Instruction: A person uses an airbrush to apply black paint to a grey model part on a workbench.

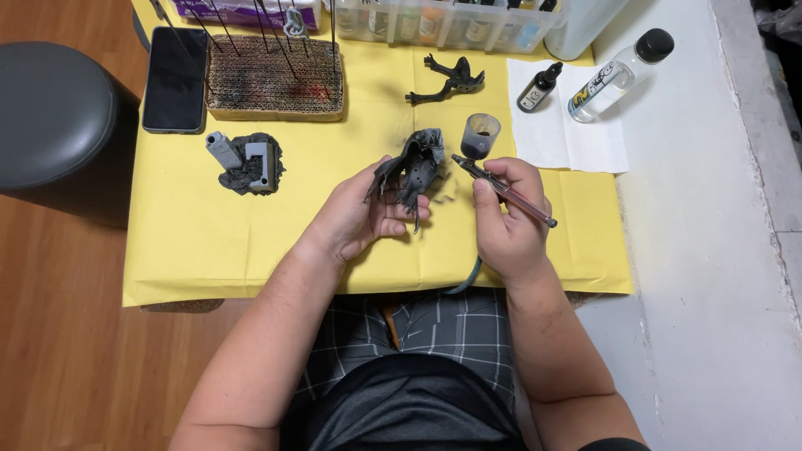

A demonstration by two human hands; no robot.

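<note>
Left hand (pixel 355 219) pinches the dark grey model piece (pixel 415 169); right hand (pixel 506 219) grips the airbrush (pixel 499 185), fingers wrapped tight, nozzle just beside it.

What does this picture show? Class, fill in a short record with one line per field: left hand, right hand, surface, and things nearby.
left hand: left hand holds a dark grey model part
right hand: right hand grips an airbrush, nozzle pointed at the part
surface: yellow paper sheet
nearby left: grey model base, black phone, cardboard block stuck with thin rods
nearby right: small dark dropper bottle and clear bottle on white paper towel
</note>
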